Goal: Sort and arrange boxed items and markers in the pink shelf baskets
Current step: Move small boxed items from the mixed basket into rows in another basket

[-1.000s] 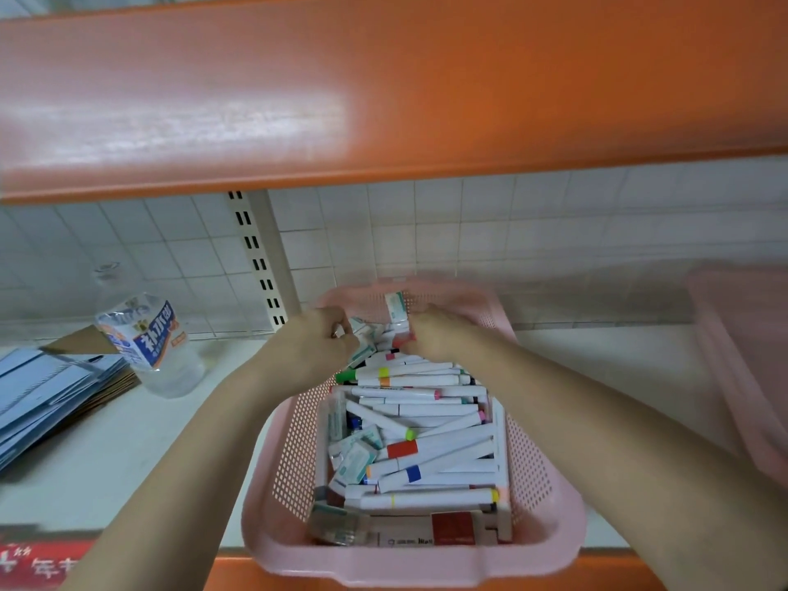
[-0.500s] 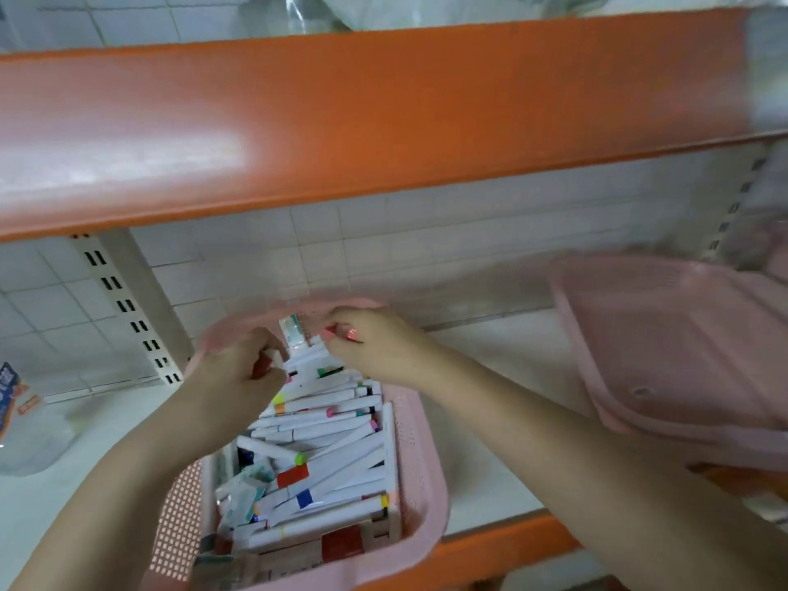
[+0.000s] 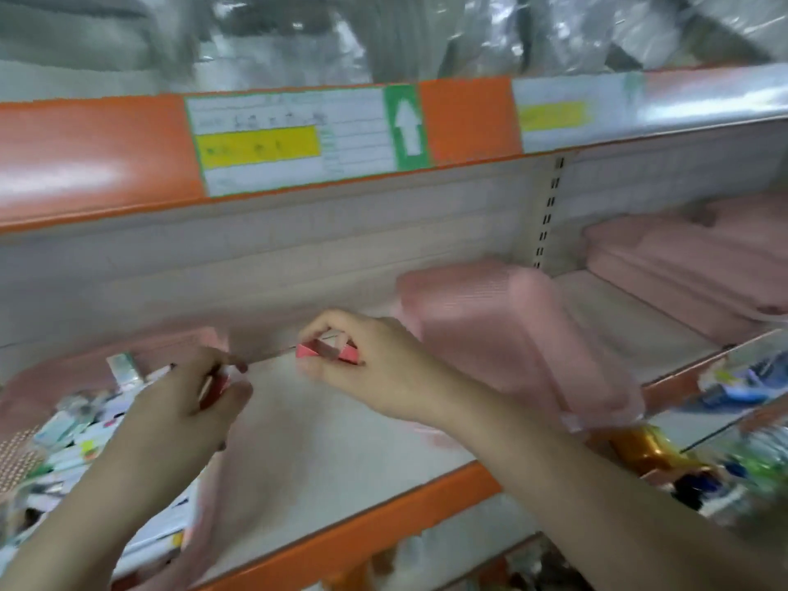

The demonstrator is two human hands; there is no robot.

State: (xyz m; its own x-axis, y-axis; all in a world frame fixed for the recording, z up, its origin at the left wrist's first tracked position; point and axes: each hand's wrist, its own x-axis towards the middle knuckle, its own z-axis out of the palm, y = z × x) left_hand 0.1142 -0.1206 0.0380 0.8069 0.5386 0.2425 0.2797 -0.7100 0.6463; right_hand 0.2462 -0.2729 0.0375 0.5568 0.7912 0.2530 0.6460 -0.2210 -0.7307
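Note:
A pink mesh basket (image 3: 51,377) full of white markers (image 3: 68,458) and small boxes sits at the far left of the shelf. My left hand (image 3: 187,415) hovers at its right rim and grips a small red-and-white item (image 3: 215,388). My right hand (image 3: 366,364) is over the bare shelf to the right and pinches a small red-and-white box (image 3: 328,351). An upturned pink basket (image 3: 503,334) lies just right of my right hand. The picture is blurred by motion.
The white shelf board (image 3: 324,454) has an orange front edge (image 3: 383,522). An orange rail with labels (image 3: 294,138) runs overhead. More stacked pink baskets (image 3: 690,266) sit beyond a slotted upright (image 3: 548,215). Packaged goods (image 3: 733,458) fill the lower right.
The view has swung right, so the marker basket now sits at the left edge. Both hands have come out of the basket, each holding a small red-and-white item; the right one has moved over the bare shelf.

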